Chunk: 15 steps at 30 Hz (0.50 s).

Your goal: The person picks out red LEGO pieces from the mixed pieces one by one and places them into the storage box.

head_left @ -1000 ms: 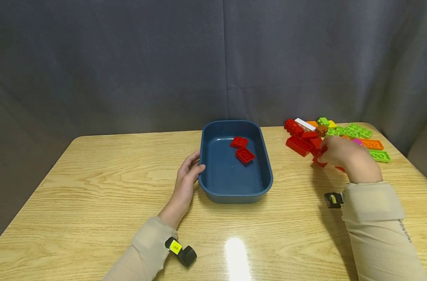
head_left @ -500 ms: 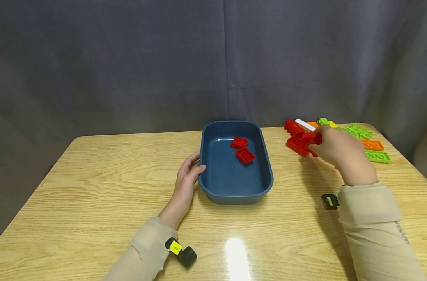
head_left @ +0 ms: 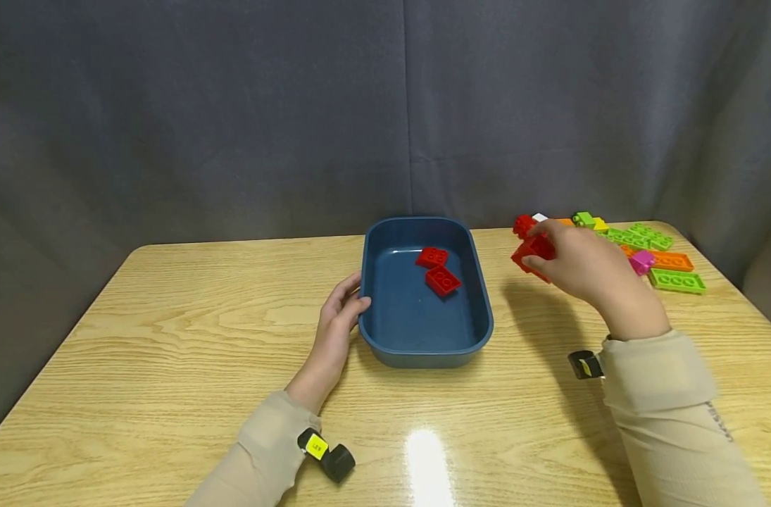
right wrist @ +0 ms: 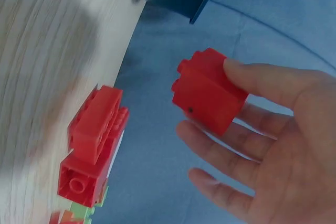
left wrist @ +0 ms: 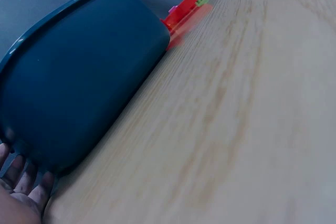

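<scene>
My right hand pinches a red toy brick between thumb and fingers, held above the table. Its studs point away from the palm in the right wrist view, where the brick shows whole. My left hand holds the left side of a dark blue bin, with the thumb over the rim and the fingers along the outer wall. Inside the bin lie two red bricks, one in front of the other. Loose red bricks sit near the right hand, partly hidden by it in the head view.
On the wooden table, right of the bin, lie green plates, an orange plate, a pink piece and a green brick. A grey curtain hangs behind the table.
The right hand has moved left across the red bricks and lifted one off the table. The pink piece shows again behind it. The left hand and the bin have stayed still.
</scene>
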{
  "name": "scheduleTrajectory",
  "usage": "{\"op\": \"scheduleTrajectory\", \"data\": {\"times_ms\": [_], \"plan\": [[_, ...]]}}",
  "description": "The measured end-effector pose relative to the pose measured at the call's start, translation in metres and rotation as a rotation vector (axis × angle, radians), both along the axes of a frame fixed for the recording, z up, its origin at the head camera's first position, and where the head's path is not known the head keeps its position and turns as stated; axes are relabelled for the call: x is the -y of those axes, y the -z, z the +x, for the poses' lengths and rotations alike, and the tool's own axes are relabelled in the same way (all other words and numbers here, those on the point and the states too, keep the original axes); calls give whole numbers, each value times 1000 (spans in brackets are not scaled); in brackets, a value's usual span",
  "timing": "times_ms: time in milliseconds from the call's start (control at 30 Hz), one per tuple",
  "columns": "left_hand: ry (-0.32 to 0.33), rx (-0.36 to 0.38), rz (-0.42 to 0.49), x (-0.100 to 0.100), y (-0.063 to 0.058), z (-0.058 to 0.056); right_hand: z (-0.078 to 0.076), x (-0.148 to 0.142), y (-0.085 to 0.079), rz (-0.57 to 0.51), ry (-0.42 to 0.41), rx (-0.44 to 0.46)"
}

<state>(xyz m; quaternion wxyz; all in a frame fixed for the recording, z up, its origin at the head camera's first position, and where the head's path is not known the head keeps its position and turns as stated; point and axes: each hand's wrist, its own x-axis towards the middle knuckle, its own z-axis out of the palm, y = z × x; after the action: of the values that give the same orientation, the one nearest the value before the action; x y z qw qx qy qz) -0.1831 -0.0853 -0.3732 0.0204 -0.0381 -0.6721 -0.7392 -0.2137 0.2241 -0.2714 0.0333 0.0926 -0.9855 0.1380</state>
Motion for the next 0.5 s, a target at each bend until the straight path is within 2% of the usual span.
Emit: {"op": "scheduleTrajectory", "data": {"times_ms": [500], "plan": [[0,3,-1,-1,0,1,6,32,1,-102,-141,-40]]}}
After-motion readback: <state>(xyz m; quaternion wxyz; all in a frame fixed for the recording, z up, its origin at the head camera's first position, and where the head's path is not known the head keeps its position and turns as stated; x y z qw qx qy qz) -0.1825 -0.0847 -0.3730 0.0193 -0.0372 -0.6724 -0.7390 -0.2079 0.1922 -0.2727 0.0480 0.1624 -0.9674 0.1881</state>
